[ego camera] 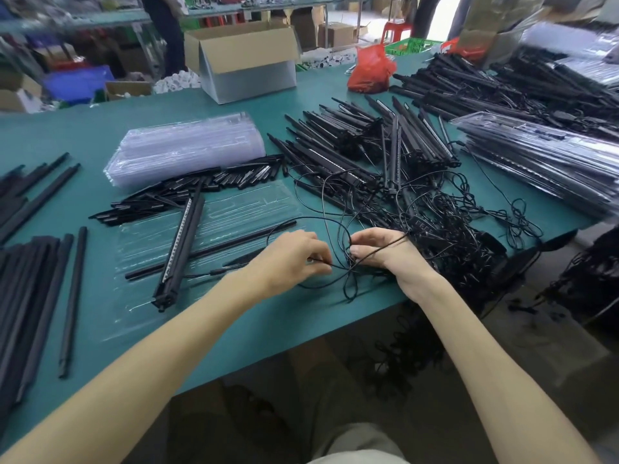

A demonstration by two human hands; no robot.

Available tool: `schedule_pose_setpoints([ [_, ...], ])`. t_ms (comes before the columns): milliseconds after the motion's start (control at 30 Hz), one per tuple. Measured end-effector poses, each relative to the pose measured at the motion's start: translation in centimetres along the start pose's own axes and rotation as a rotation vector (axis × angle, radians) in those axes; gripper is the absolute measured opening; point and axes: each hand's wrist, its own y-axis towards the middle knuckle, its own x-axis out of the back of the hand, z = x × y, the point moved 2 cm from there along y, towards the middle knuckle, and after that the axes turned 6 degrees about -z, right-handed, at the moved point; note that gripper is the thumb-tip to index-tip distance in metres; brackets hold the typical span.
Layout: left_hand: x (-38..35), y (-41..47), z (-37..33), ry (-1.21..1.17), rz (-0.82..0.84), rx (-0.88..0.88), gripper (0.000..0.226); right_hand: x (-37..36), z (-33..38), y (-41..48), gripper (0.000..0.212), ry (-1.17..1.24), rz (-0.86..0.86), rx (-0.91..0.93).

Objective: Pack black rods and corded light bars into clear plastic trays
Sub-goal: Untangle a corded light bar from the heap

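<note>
Green table (83,135) fills the view, with workshop shelves and crates blurred behind.

- Far edge: open cardboard box (241,58); red bag (370,70) to its right.
- Right edge: stack of filled clear trays (542,162). Behind it, toward the far right corner, a heap of black bars (502,82).
- Middle: pile of corded light bars (368,145), fanned out. Their cords end in a tangle (452,229) that spills over the front right edge.
- Left of that pile: stack of empty trays (187,145), with a row of short black pieces (187,189) along its near side.
- Left edge: black rods (30,279), lying side by side.
- Near the front edge: one clear tray (234,209) lies flat. A light bar (181,249) lies aslant over it, and a single rod (214,249) crosses it.
- Hands close together just right of that tray. Left hand (294,259) pinches a thin cord (338,266) between thumb and fingers. Right hand (382,249) has its fingers curled round loops of the same cord, and one strand runs over its back.
</note>
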Motion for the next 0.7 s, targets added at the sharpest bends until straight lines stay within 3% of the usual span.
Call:
schedule_pose_setpoints([
  [233,0.8,-0.3,1.0,-0.077,-0.247,0.022,0.01,0.1,-0.1,-0.1,0.01,-0.047,-0.029,0.009],
  [400,1.1,0.1,1.5,-0.218,-0.346,0.115,0.012,-0.4,0.3,-0.5,0.021,-0.102,0.039,0.038],
  [533,0.5,0.4,1.3,-0.327,-0.288,0.197,0.012,-0.7,0.5,-0.7,0.034,-0.092,0.113,0.01],
  [700,-0.6,0.8,0.7,-0.382,-0.137,0.225,0.009,-0.7,0.3,-0.5,0.024,-0.067,0.101,0.008],
])
